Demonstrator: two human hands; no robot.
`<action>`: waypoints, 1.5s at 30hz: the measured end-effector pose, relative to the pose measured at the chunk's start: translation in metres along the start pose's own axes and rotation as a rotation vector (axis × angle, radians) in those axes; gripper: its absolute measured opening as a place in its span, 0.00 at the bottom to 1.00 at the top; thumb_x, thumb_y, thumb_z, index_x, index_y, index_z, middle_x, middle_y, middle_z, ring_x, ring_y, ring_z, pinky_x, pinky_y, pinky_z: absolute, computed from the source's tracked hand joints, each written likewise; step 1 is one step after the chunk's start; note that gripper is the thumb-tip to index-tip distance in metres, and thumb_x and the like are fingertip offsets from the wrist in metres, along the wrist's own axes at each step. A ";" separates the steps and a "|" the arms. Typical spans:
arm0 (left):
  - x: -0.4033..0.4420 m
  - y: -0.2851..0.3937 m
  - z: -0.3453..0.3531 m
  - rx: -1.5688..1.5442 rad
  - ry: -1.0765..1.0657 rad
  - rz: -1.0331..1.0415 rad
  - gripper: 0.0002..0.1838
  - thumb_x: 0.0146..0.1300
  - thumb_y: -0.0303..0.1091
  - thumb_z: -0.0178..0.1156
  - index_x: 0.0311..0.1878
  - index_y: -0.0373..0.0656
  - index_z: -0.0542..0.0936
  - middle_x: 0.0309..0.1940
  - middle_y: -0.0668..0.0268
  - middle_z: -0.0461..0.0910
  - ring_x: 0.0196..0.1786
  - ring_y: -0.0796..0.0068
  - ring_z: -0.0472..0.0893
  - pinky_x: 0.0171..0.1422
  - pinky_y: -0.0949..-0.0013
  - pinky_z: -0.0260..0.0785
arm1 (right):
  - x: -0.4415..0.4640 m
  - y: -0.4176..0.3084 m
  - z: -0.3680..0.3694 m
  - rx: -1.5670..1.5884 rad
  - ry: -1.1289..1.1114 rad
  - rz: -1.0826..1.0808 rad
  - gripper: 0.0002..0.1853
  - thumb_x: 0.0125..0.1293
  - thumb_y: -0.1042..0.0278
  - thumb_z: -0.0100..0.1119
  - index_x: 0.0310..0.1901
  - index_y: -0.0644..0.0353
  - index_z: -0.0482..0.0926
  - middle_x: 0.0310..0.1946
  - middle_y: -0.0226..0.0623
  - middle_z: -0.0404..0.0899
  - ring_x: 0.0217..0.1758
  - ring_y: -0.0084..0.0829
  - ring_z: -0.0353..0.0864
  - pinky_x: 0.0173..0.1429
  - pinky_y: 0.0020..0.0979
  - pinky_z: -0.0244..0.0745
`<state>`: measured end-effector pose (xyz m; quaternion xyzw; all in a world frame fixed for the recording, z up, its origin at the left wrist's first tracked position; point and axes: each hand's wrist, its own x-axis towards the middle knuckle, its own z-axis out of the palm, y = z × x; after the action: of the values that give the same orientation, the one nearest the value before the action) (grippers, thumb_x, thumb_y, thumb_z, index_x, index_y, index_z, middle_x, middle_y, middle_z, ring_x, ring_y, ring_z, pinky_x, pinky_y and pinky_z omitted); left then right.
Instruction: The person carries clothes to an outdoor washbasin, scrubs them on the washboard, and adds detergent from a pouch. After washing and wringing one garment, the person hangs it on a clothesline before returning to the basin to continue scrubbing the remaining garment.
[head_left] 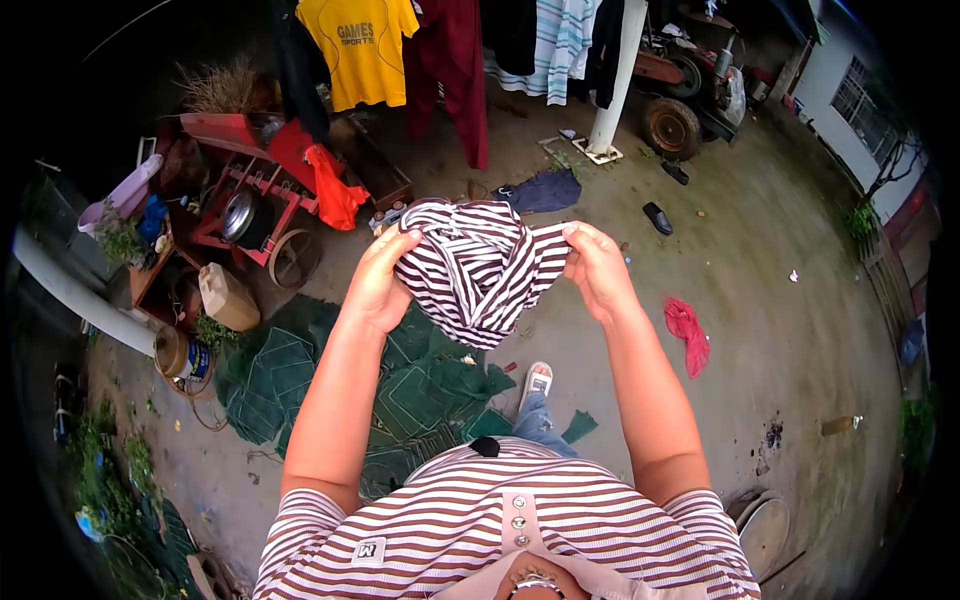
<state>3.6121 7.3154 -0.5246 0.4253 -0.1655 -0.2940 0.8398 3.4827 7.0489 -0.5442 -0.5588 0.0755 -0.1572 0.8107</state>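
Note:
A crumpled black-and-white striped garment [470,265] hangs bunched in the air in front of me, held at both sides. My left hand [383,275] grips its left edge, thumb on top and fingers behind the cloth. On the other side my right hand [598,268] pinches a corner pulled out from the bunch. The garment's folds hide its full shape, so I cannot tell what kind it is. Beyond it, a dark blue piece of clothing [545,190] lies on the ground.
A yellow shirt [358,50] and maroon trousers [447,75] hang ahead, beside a white post [620,80]. Green netting [270,385] covers ground at left, near a red cart [250,165] and a jug [228,297]. A pink cloth [687,335] and black shoe [657,217] lie right.

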 end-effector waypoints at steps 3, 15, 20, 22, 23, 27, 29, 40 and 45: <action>0.044 0.005 0.003 0.076 0.064 0.086 0.20 0.74 0.30 0.52 0.66 0.37 0.76 0.58 0.62 0.82 0.60 0.67 0.81 0.68 0.57 0.72 | 0.061 -0.012 -0.018 0.171 -0.121 -0.012 0.10 0.79 0.66 0.53 0.52 0.61 0.80 0.43 0.34 0.86 0.45 0.29 0.87 0.53 0.35 0.82; 0.260 0.003 -0.012 0.053 0.359 0.064 0.23 0.76 0.41 0.43 0.66 0.40 0.73 0.64 0.58 0.80 0.64 0.62 0.80 0.69 0.53 0.71 | 0.306 -0.090 -0.077 0.231 -0.266 -0.098 0.11 0.77 0.68 0.57 0.55 0.61 0.82 0.47 0.30 0.86 0.49 0.21 0.84 0.55 0.28 0.78; 0.310 0.024 -0.005 0.099 0.311 -0.012 0.31 0.79 0.56 0.42 0.68 0.39 0.72 0.64 0.60 0.80 0.65 0.65 0.79 0.71 0.53 0.69 | 0.382 -0.095 -0.084 0.258 -0.319 -0.049 0.07 0.76 0.70 0.56 0.50 0.58 0.81 0.42 0.25 0.84 0.45 0.19 0.83 0.52 0.25 0.78; 0.328 0.023 0.001 0.333 0.332 -0.044 0.39 0.76 0.67 0.49 0.70 0.39 0.72 0.67 0.61 0.78 0.65 0.70 0.79 0.70 0.56 0.69 | 0.407 -0.098 -0.086 0.220 -0.344 -0.039 0.05 0.76 0.71 0.55 0.48 0.56 0.80 0.41 0.24 0.83 0.44 0.17 0.82 0.51 0.24 0.78; 0.338 0.019 -0.008 0.449 0.287 -0.063 0.30 0.74 0.55 0.61 0.66 0.38 0.77 0.61 0.63 0.83 0.58 0.75 0.81 0.67 0.62 0.71 | 0.415 -0.100 -0.086 0.227 -0.342 -0.033 0.05 0.76 0.71 0.55 0.48 0.56 0.80 0.41 0.23 0.83 0.43 0.16 0.82 0.50 0.23 0.77; 0.386 0.018 -0.002 0.592 0.354 -0.016 0.15 0.70 0.36 0.67 0.55 0.37 0.84 0.47 0.69 0.88 0.48 0.83 0.83 0.58 0.74 0.72 | 0.460 -0.116 -0.084 0.027 -0.329 -0.123 0.03 0.75 0.70 0.59 0.46 0.55 0.79 0.39 0.19 0.79 0.44 0.12 0.77 0.52 0.20 0.72; 0.411 0.022 -0.011 0.494 0.343 0.100 0.14 0.72 0.34 0.65 0.56 0.37 0.84 0.48 0.70 0.87 0.48 0.83 0.82 0.57 0.74 0.73 | 0.499 -0.117 -0.093 -0.036 -0.360 -0.211 0.05 0.75 0.70 0.57 0.48 0.56 0.80 0.42 0.20 0.81 0.46 0.14 0.78 0.55 0.21 0.72; 0.616 0.213 -0.008 0.448 0.076 0.731 0.17 0.71 0.23 0.62 0.62 0.34 0.78 0.54 0.66 0.83 0.57 0.78 0.80 0.67 0.71 0.70 | 0.768 -0.298 0.057 -0.216 -0.335 -0.743 0.11 0.67 0.73 0.52 0.47 0.58 0.82 0.40 0.23 0.83 0.45 0.18 0.79 0.55 0.23 0.71; 0.713 0.380 0.008 0.636 0.241 0.973 0.20 0.70 0.33 0.65 0.60 0.31 0.77 0.49 0.58 0.86 0.50 0.73 0.83 0.60 0.71 0.73 | 0.886 -0.420 0.212 -0.720 -0.169 -0.656 0.33 0.70 0.45 0.59 0.67 0.63 0.76 0.68 0.53 0.76 0.73 0.45 0.74 0.73 0.42 0.69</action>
<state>4.2926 7.0350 -0.1923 0.5617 -0.3251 0.2392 0.7222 4.3066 6.7980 -0.0295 -0.8085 -0.1209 -0.3221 0.4775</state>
